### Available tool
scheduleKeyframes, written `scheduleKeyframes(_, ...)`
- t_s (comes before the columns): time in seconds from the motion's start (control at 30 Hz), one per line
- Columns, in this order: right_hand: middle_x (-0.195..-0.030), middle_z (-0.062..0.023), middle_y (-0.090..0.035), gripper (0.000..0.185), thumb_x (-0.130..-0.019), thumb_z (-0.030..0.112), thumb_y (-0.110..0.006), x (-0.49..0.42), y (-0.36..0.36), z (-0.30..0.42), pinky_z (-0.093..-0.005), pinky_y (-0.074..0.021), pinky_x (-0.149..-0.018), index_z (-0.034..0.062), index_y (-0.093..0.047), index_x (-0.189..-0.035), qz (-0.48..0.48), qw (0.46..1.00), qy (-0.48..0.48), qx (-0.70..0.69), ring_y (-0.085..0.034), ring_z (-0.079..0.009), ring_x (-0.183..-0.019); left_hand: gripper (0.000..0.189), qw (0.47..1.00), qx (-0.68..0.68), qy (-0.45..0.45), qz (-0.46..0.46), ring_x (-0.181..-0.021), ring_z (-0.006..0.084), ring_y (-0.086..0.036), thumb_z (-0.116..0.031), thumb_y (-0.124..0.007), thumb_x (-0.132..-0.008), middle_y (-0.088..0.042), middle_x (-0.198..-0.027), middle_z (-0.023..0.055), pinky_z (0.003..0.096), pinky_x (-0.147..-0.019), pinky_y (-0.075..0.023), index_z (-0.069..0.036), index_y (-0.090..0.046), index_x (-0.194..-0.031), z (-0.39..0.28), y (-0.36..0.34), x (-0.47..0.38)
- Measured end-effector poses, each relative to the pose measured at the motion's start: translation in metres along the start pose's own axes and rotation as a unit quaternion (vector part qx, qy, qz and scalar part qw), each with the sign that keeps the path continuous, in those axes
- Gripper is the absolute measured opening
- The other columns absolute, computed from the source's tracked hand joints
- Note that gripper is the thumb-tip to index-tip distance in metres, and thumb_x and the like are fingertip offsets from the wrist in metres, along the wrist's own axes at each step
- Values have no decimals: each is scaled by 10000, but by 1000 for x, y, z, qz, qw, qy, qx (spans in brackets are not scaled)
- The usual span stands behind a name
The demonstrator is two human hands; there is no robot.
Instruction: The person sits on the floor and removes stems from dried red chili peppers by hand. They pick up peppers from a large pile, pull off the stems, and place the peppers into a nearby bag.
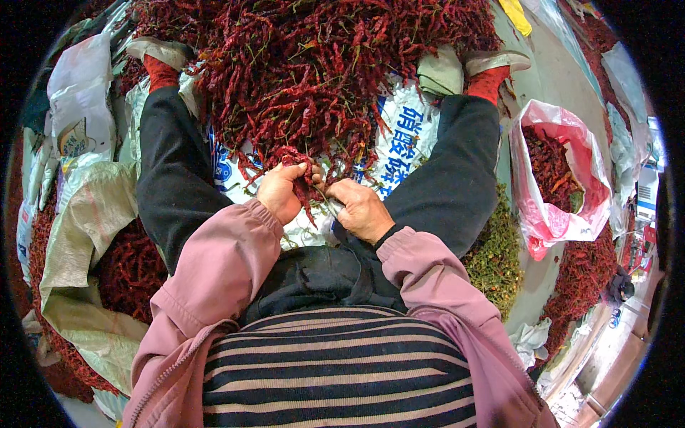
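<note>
My left hand (283,191) is closed around a small bunch of dried red chillies (306,184), their tips hanging below the fingers. Close beside it, my right hand (364,208) is curled at the stem end of the bunch. It grips a small grey metal-looking tool (334,206), mostly hidden by the fingers. Beyond both hands, a large heap of dried red chillies (316,69) with stems spreads between my outstretched legs. Part of the heap lies on a white woven sack (404,134) with blue printing.
On the right stand a pink-lined white bag (583,227) holding chillies and a pile of greenish stems (495,257). On the left, an open pale-green woven sack (69,257) contains chillies. A folded cloth (441,72) lies near my right foot. More chillies (580,275) lie far right.
</note>
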State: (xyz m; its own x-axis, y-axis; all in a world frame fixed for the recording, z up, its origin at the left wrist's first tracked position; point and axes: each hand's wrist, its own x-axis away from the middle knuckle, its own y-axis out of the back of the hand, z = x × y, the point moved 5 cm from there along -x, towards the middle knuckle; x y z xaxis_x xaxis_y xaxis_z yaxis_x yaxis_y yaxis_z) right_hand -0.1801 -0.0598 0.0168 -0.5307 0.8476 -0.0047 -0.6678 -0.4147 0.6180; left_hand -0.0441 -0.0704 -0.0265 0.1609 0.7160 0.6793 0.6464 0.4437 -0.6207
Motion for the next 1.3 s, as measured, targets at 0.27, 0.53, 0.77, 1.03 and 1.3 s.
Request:
scheduleKeyframes(0.27, -710, -156, -513, 156, -634, 70, -454, 5, -17, 1, -416, -426, -621, 34, -514, -774, -3, 1000, -7, -26, -524, -340, -697, 54, 999, 25, 29, 10, -548, 134, -406, -119, -464, -824, -467, -679, 51, 282, -495, -357, -74, -449, -851, 13, 10, -1)
scheduleKeyframes(0.53, -652, -216, -546, 89, -657, 85, -467, 9, -9, -59, -466, -435, -591, 19, -518, -626, -18, 964, -197, 177, -540, -385, -622, 54, 995, -52, 79, 30, -436, 84, -302, -85, -466, -807, -424, -613, 15, 230, -391, -239, -112, -419, -800, 20, -15, 26)
scheduleKeyframes(0.77, -813, -204, -563, 241, -656, 112, -570, 3, -16, -62, -429, -441, -671, 17, -517, -871, -51, 955, -257, 137, -547, -360, -794, 83, 998, -63, -23, 17, -576, 165, -462, -51, -478, -804, -501, -721, 70, 315, -508, -402, -50, -474, -887, -6, 32, 13)
scheduleKeyframes(1.03, -763, -165, -599, 217, -669, 142, -595, -35, -12, -91, -372, -446, -655, 35, -590, -857, -116, 944, -274, 140, -575, -321, -730, 181, 990, -132, -35, 34, -537, 180, -520, 1, -580, -686, -549, -681, 84, 305, -495, -440, -26, -502, -848, -10, 50, 7)
scheduleKeyframes(1.3, -723, -80, -588, 157, -717, 45, -578, -14, -6, -95, -239, -430, -438, -20, -552, -857, -171, 879, -386, -222, -570, -119, -556, 158, 975, -223, -14, 16, -436, 98, -421, -66, -630, -707, -487, -601, 22, 232, -368, -320, -32, -511, -804, -5, 53, -9)
